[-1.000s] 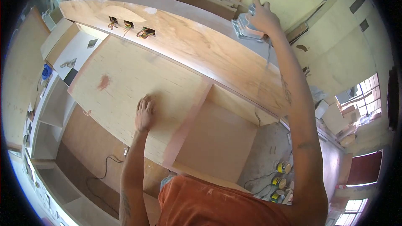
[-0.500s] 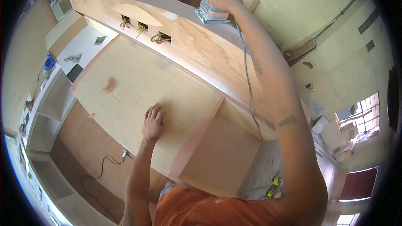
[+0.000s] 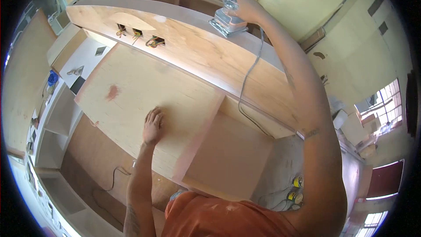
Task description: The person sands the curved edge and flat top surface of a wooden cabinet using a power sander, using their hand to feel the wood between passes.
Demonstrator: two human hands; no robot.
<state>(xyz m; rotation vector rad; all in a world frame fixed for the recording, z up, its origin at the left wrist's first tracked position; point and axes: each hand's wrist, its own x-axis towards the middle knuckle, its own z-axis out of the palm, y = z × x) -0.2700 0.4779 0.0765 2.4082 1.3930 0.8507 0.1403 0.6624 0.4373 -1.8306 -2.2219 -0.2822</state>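
My right hand [image 3: 249,8] is wrapped around the upper part of a grey electric sander [image 3: 229,20]. The sander sits on the grey top edge [image 3: 175,11] of a long, curved wooden counter front [image 3: 197,46]. From the sander a grey cord [image 3: 244,88] hangs down the face of that front. My left hand [image 3: 153,126] rests palm down, fingers slightly bent, on a broad pale plywood surface [image 3: 175,83] with a reddish smear [image 3: 112,92]. It holds nothing.
Coloured wires [image 3: 155,41] poke from square cutouts in the counter front. White shelving [image 3: 55,118] runs along the left. A black cable [image 3: 113,177] trails over the brown board below. Two yellow-labelled cans [image 3: 295,197] stand at lower right, near my right arm.
The sander, in my right hand, has moved to the right along the curved top edge. My left hand stays on the plywood. The whole view has shifted a little.
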